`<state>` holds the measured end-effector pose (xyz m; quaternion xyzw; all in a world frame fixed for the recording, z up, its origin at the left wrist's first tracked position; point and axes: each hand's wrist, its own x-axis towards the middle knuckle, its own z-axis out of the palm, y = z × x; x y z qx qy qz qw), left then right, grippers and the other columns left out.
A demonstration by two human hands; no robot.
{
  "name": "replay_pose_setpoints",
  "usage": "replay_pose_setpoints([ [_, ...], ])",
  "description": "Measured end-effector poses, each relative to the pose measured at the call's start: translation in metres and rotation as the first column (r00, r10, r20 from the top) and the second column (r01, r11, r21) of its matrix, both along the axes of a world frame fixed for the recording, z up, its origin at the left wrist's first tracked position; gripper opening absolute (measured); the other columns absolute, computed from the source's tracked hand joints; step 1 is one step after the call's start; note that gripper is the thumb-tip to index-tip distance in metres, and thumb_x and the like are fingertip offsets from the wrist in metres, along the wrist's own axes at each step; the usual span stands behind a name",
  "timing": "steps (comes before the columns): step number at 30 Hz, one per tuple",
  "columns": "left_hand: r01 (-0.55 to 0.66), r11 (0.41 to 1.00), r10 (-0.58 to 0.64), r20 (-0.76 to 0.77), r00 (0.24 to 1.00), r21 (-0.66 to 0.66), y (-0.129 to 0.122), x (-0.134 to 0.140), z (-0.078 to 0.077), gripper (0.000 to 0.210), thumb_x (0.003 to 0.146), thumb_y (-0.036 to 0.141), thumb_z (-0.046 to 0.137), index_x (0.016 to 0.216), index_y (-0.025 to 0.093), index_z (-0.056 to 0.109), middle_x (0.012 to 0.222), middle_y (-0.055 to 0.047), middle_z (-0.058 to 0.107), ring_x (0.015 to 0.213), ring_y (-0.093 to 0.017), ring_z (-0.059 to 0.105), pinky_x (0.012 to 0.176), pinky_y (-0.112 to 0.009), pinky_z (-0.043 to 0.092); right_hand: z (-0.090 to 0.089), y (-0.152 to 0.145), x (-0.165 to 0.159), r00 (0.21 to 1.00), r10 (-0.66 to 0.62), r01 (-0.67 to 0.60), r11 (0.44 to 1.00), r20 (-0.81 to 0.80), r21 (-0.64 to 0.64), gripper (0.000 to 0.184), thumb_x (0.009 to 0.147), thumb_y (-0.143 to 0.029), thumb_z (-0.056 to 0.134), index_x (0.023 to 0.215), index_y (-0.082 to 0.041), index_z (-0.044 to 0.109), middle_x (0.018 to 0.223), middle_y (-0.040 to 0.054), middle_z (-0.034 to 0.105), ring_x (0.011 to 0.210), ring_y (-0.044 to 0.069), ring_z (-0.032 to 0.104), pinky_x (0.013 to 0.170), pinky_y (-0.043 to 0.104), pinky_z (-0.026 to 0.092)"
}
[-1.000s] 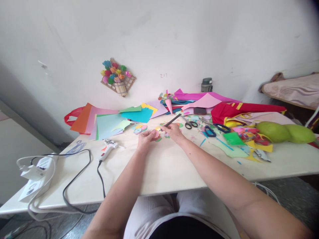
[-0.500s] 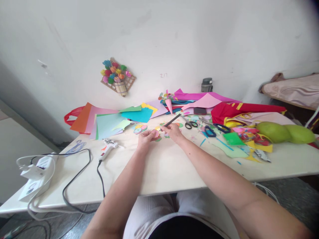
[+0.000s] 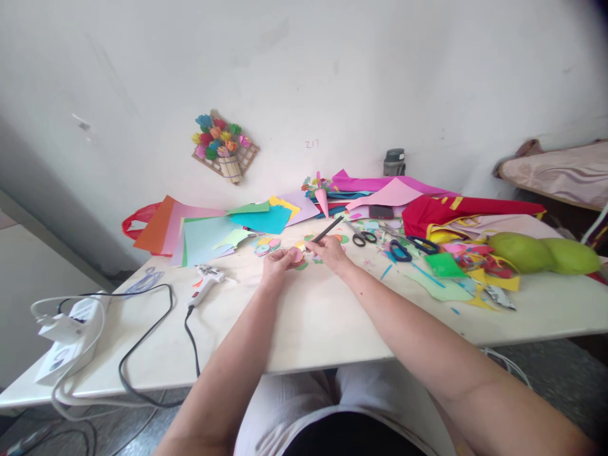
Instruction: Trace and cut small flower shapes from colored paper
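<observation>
Near the middle of the table, my left hand [image 3: 276,262] pinches a small pink paper circle [image 3: 297,255] between thumb and fingers. My right hand [image 3: 333,253] grips a dark pencil-like stick [image 3: 329,228] that slants up and to the right. Its lower end is close to the pink circle, but my fingers partly hide where they meet. Several coloured paper circles [image 3: 267,246] lie just beyond my left hand, and more surround my right hand. A pair of black-handled scissors [image 3: 364,239] rests to the right of my right hand.
A white glue gun [image 3: 206,286] with a black cord lies left of my hands, near a power strip [image 3: 71,335]. Coloured sheets [image 3: 209,239] spread along the back left. Blue-handled scissors [image 3: 400,251], paper scraps and green balloon-like shapes [image 3: 522,251] are at the right.
The stick in my right hand has tipped very slightly. Both hands otherwise stay in the same place with the same things held.
</observation>
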<state>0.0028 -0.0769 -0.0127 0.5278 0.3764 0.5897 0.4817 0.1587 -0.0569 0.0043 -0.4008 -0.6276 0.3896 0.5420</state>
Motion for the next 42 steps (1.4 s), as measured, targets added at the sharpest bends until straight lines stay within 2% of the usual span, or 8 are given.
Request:
replay_pose_setpoints([
  [7, -0.014, 1.000, 0.014, 0.012, 1.000, -0.003, 0.0008, 0.0004, -0.0009, 0.029, 0.061, 0.037, 0.073, 0.063, 0.009, 0.065, 0.064, -0.003, 0.063, 0.062, -0.014, 0.061, 0.073, -0.036, 0.055, 0.0006, -0.0009, 0.0016, 0.998, -0.045, 0.045, 0.999, 0.038, -0.011, 0.025, 0.066, -0.037, 0.059, 0.060, -0.013, 0.061, 0.053, 0.0011, 0.058, 0.047, 0.009, 0.049, 0.048, 0.021, 0.039],
  [11, -0.014, 1.000, 0.014, 0.001, 1.000, -0.011, 0.0004, 0.0004, -0.0005, 0.030, 0.062, 0.038, 0.072, 0.065, 0.010, 0.065, 0.064, -0.003, 0.063, 0.062, -0.015, 0.062, 0.073, -0.038, 0.055, 0.0003, -0.0011, 0.0016, 0.997, -0.079, 0.079, 0.996, -0.004, -0.028, 0.026, 0.066, -0.039, 0.060, 0.063, -0.013, 0.061, 0.056, 0.0016, 0.060, 0.047, 0.009, 0.049, 0.048, 0.020, 0.040],
  [18, 0.004, 1.000, -0.004, -0.004, 1.000, -0.005, -0.0009, 0.0008, 0.0011, 0.028, 0.063, 0.036, 0.072, 0.061, 0.010, 0.063, 0.062, -0.002, 0.062, 0.061, -0.015, 0.062, 0.073, -0.038, 0.055, -0.0007, -0.0017, -0.0014, 0.998, -0.062, 0.062, 0.998, -0.017, -0.011, 0.025, 0.068, -0.039, 0.058, 0.065, -0.014, 0.060, 0.059, 0.0014, 0.059, 0.046, 0.008, 0.048, 0.045, 0.020, 0.039],
  [24, -0.002, 1.000, 0.002, 0.005, 1.000, -0.020, -0.0020, 0.0018, 0.0023, 0.029, 0.061, 0.037, 0.073, 0.061, 0.010, 0.063, 0.063, -0.002, 0.063, 0.060, -0.015, 0.062, 0.072, -0.038, 0.055, -0.0028, -0.0003, -0.0025, 0.999, -0.052, 0.052, 0.997, 0.006, 0.054, 0.024, 0.069, -0.038, 0.057, 0.062, -0.015, 0.059, 0.057, 0.0015, 0.060, 0.048, 0.009, 0.049, 0.049, 0.021, 0.040],
  [30, -0.007, 1.000, 0.007, 0.000, 1.000, -0.025, -0.0025, 0.0028, 0.0030, 0.031, 0.059, 0.039, 0.074, 0.062, 0.010, 0.063, 0.061, -0.002, 0.062, 0.059, -0.015, 0.061, 0.073, -0.039, 0.054, -0.0055, 0.0019, -0.0025, 0.996, -0.075, 0.072, 0.996, 0.053, 0.059, 0.026, 0.070, -0.040, 0.056, 0.064, -0.014, 0.061, 0.059, 0.0025, 0.062, 0.050, 0.010, 0.051, 0.050, 0.021, 0.041],
  [42, -0.002, 1.000, 0.003, 0.006, 1.000, -0.011, -0.0021, 0.0017, 0.0019, 0.030, 0.060, 0.038, 0.073, 0.063, 0.010, 0.063, 0.064, -0.003, 0.063, 0.062, -0.016, 0.062, 0.074, -0.039, 0.055, -0.0049, 0.0004, -0.0032, 0.998, -0.064, 0.063, 0.996, 0.005, 0.057, 0.025, 0.068, -0.038, 0.057, 0.065, -0.014, 0.060, 0.059, 0.0027, 0.061, 0.050, 0.010, 0.051, 0.051, 0.023, 0.041],
])
